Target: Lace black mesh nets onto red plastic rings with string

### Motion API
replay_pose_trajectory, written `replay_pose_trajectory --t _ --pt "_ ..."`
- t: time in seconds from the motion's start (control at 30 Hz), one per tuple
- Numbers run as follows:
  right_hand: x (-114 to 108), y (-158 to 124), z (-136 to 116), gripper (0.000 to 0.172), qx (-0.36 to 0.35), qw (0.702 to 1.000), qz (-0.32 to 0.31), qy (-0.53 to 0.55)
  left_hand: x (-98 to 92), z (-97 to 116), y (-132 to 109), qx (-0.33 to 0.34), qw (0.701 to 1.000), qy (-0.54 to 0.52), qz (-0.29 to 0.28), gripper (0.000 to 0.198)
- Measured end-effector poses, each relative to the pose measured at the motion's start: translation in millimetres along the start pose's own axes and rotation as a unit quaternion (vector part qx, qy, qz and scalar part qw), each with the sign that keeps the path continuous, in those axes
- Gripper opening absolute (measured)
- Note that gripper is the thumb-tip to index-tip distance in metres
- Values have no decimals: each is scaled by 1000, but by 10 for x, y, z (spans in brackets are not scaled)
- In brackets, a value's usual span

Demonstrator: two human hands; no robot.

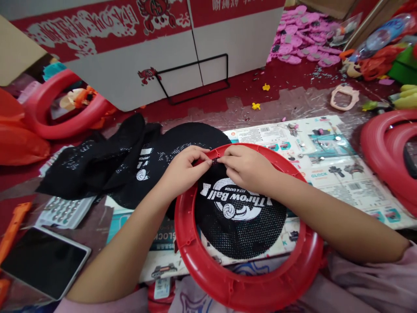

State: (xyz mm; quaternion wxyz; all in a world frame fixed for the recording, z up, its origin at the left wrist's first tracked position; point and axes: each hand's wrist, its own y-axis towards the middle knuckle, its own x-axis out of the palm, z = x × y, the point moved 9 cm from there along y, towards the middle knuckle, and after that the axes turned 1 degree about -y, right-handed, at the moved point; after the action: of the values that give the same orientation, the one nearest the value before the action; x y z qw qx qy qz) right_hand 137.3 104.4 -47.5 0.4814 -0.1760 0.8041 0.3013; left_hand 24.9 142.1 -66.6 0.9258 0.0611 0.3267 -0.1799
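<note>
A red plastic ring [247, 284] lies tilted in front of me, its near side by my lap. Inside it sits a round black mesh net [241, 230] printed with white "Throw Ball" lettering. My left hand [182, 169] and my right hand [247, 167] meet at the ring's far rim. Both pinch the edge of the mesh against that rim, fingertips touching. A pile of more black mesh nets [107, 161] lies just left of the ring.
A dark tablet [42, 261] and a calculator [65, 213] lie at the near left. Printed cardboard sheets [329, 161] cover the floor on the right. More red rings [387, 152] are stacked at far right, another red ring [61, 108] at far left. A white-red box [169, 56] stands behind.
</note>
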Motion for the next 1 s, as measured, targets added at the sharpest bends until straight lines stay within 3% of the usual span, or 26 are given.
replay_pose_trajectory --t 0.57,0.9,1.0 --pt "125 -17 16 33 3 999 -49 -8 15 -81 14 -33 999 -1 5 12" --pt "133 -51 -29 31 -25 996 -54 -67 29 -110 2 -45 999 -14 -13 13" --pt "144 -55 7 32 1 994 -79 -70 24 -111 -1 -47 999 4 -12 12"
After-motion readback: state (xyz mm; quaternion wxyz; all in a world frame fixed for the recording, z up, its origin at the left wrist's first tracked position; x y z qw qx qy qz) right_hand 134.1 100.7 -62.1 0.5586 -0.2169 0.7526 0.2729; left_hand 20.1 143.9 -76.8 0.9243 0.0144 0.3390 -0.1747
